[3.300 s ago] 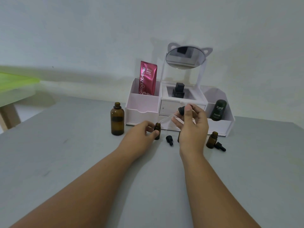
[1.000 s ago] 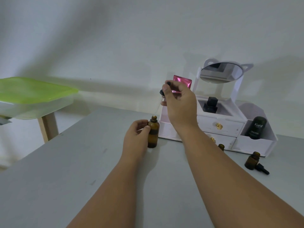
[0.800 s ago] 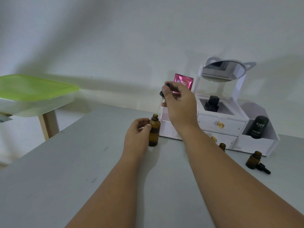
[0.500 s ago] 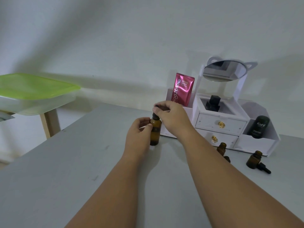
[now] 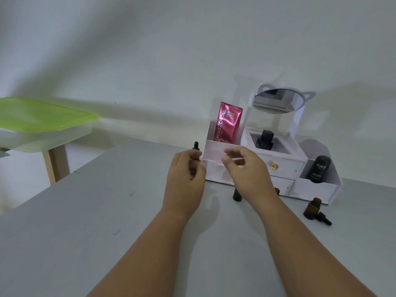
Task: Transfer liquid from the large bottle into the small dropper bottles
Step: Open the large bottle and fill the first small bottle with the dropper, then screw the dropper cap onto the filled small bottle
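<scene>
My left hand grips the large amber bottle, which stands on the grey table and is mostly hidden behind my fingers. A black dropper sits in the bottle's neck, its bulb sticking up above my hand. My right hand hovers just to the right of it, fingers loosely curled and holding nothing. One small amber dropper bottle stands below my right hand. A second small bottle peeks out behind my right wrist. A third small bottle stands further right with a black dropper cap lying beside it.
A white vanity organizer with drawers and a mirror stands at the back of the table. It holds a pink sachet, a black perfume bottle and a dark tube. A green-lidded container sits on a stool at left.
My right hand lowered the dropper into the large bottle's neck, let go of it and moved off to the right. My left hand kept hold of the bottle.
</scene>
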